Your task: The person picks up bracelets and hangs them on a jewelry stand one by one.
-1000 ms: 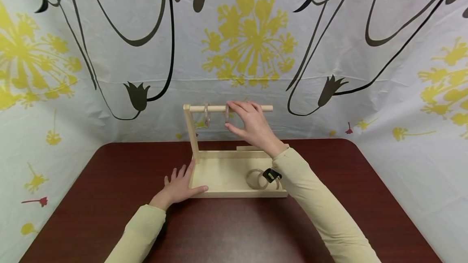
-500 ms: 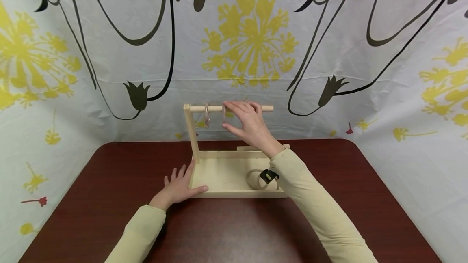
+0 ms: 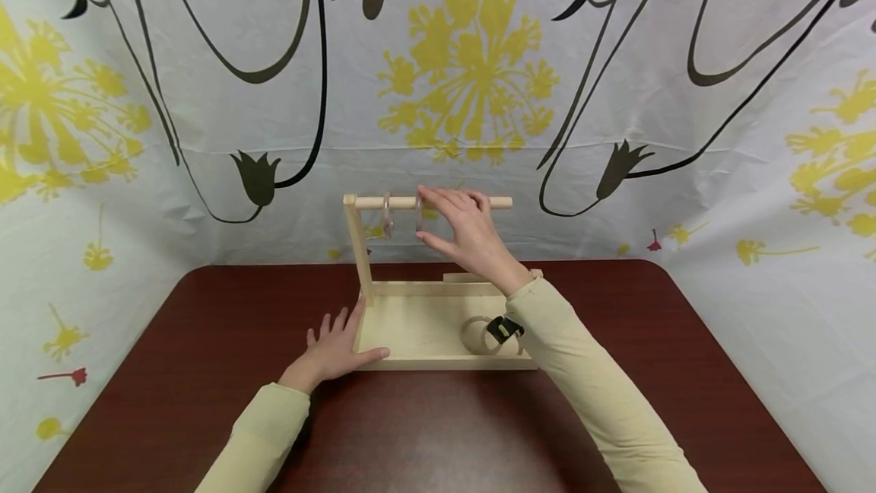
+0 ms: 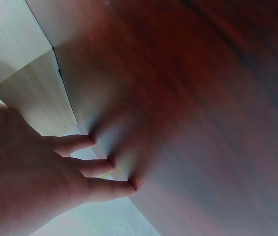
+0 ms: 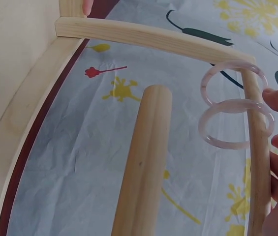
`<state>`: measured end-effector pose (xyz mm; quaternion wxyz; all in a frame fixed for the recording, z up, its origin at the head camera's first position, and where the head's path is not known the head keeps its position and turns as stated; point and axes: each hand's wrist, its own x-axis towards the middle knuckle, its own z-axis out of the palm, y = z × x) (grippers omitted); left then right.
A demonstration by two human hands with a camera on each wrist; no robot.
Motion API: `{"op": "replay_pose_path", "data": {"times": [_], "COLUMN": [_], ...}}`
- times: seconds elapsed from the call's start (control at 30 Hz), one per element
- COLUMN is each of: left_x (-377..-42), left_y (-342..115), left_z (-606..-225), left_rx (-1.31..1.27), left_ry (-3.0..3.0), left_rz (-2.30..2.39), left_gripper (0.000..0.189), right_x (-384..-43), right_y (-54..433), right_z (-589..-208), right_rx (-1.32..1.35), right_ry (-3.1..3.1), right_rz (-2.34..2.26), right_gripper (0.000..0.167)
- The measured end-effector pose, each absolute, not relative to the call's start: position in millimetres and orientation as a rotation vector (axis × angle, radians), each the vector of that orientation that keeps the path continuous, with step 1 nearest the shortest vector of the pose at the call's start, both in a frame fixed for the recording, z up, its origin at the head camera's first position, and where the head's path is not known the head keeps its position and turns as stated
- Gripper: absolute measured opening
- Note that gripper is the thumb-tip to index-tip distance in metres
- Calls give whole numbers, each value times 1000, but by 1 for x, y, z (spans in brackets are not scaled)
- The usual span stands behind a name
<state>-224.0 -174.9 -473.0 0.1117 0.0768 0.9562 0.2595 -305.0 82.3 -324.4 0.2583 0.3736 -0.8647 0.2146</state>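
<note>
My right hand [image 3: 472, 234] pinches a pinkish, translucent bangle [image 3: 420, 214] between thumb and fingertips. That bangle encircles the horizontal wooden rod [image 3: 501, 203] of a stand. A second bangle [image 3: 387, 217] hangs on the rod to its left, nearer the upright post [image 3: 359, 249]. In the right wrist view the held bangle [image 5: 212, 140] appears just below the other bangle [image 5: 204, 83]. Fingers spread, my left hand [image 3: 335, 348] rests at the left end of the stand's tray-like base [image 3: 411, 326], its thumb over the front edge. More bangles [image 3: 472, 348] lie in the tray, partly hidden by the right wrist.
A thick wooden dowel [image 5: 143, 162] crosses the foreground of the right wrist view. Behind the base lies a wooden strip [image 3: 461, 278]. The stand occupies the back part of a dark red-brown table [image 3: 438, 432], with a patterned cloth [image 3: 438, 120] hanging behind and at the sides.
Between one second and half a second ago, my right hand slid the bangle slightly left along the rod. Since then it has held still. The left hand keeps its place.
</note>
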Motion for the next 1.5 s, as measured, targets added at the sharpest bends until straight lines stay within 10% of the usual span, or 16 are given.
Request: {"op": "replay_pose_path", "data": {"times": [0.7, 1.5], "left_x": [-223, -220], "left_y": [-174, -174], "left_z": [-473, -471], "left_rx": [223, 219], "left_ry": [2802, 2811], "left_rz": [772, 775], "left_gripper": [108, 109], "right_x": [-280, -241], "right_y": [119, 209], "right_z": [-333, -408], "right_rx": [1130, 617], "right_ry": [-2084, -2650], "right_rz": [775, 1218], "right_gripper": [61, 79]}}
